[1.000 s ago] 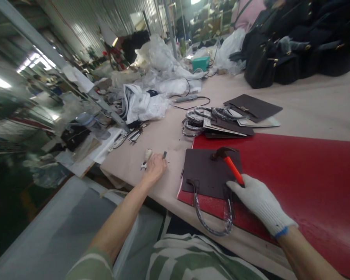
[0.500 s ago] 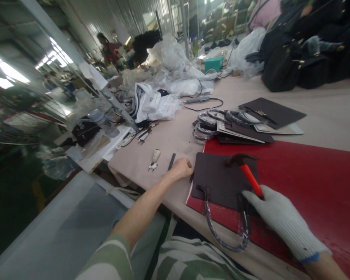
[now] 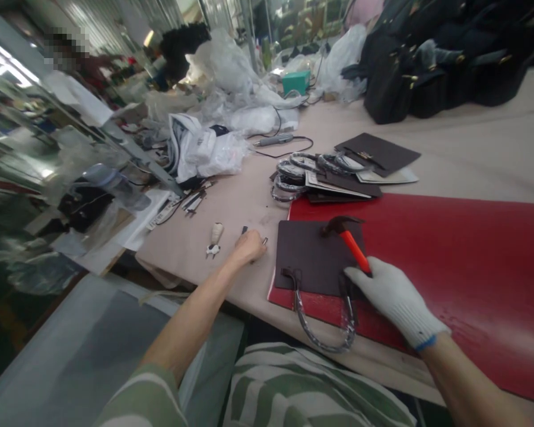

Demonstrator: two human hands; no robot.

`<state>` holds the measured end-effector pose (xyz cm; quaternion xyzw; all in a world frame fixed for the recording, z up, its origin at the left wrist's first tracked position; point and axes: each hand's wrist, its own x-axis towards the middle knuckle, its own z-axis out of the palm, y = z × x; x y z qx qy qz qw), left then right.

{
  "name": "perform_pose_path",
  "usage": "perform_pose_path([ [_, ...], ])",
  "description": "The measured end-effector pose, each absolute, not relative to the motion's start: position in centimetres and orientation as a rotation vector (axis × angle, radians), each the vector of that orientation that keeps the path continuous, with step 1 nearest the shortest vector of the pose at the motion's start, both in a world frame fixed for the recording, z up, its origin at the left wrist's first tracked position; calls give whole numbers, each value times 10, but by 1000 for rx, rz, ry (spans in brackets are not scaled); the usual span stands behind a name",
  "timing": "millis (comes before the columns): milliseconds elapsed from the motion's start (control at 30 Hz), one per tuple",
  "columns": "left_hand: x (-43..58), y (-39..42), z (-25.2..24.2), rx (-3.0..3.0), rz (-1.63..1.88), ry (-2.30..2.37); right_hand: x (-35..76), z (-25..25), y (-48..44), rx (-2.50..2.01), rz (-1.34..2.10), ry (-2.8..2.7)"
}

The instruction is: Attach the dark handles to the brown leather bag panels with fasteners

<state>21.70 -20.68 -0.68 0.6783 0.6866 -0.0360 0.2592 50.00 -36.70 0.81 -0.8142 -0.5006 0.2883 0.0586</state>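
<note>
My bare left hand is closed over the tabletop, left of the dark panel, with a small metal-tipped piece poking out between its fingers. A dark flat strip shows just beyond the knuckles. In a white knitted glove, my right hand grips a hammer by its orange handle. The hammer's head is over the dark brown panel, which lies on a red sheet. A plastic-wrapped handle curves from the panel toward my body.
Nippers lie left of my left hand. Behind the panel are wrapped handles and stacked dark panels. Farther back are a corded grey tool, plastic bags, a teal box and black bags. A metal post stands left.
The view has shifted, and my left hand has moved away from the panel's left edge toward the dark strip, still closed. My right hand still holds the hammer over the panel.
</note>
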Motion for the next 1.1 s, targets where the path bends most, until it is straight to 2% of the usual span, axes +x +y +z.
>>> perform_pose_path([
  [167,214,-215,1,1698,122,1740,497,11,-369,-2473,838,-1501],
  [367,257,-267,3,1059,753,1044,498,9,-370,-2474,830,-1487],
  [633,294,-301,-29,1194,916,913,496,11,-369,-2471,804,-1515],
  [1100,294,-307,-33,1291,932,943,498,8,-370,-2470,798,-1542],
])
